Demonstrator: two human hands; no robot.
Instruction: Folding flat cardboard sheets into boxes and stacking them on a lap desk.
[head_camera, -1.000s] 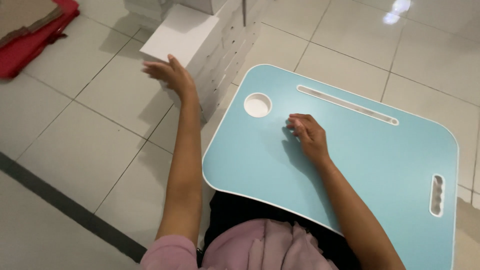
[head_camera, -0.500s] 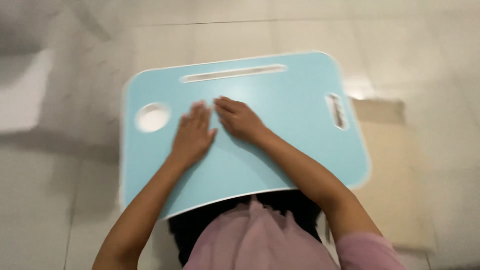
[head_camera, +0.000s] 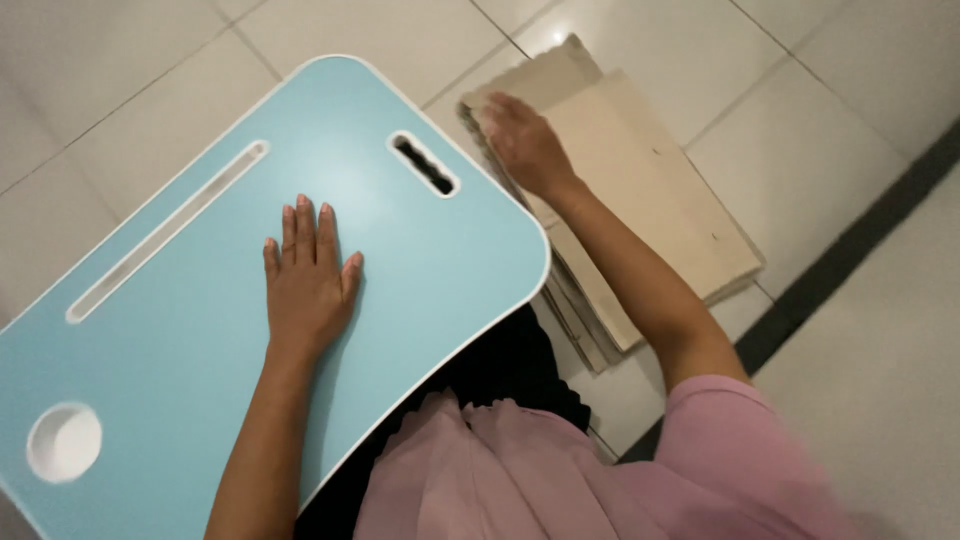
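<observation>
So from the head cam I'm looking down at a light blue lap tray (head_camera: 420, 260) with a white edge, sitting tilted across the lap and running from the lower left up toward the top middle. My left hand (head_camera: 305, 285) is lying flat on the blue top, palm down, fingers straight and held close together with the thumb out a bit, not gripping anything, just resting there. It sits between the long narrow slot (head_camera: 165, 232) on its far side and the tray's near curved edge. There's also a short wavy-edged slot (head_camera: 424, 164) near the tray's right corner and a round white cup recess (head_camera: 63, 441) down in the lower left corner, well apart from the hand. My right hand (head_camera: 524, 144) is stretched out past the right edge of the tray and lies open on top of a stack of flat cardboard sheets (head_camera: 650, 190) on the tiled floor (head_camera: 840, 90), fingers spread over the stack's far corner; it's a bit blurry, so I can't tell whether the fingertips are hooked on an edge. The stack sits just beside the tray. Pink sleeve (head_camera: 740, 440) and pink fabric fill the bottom of the view.
</observation>
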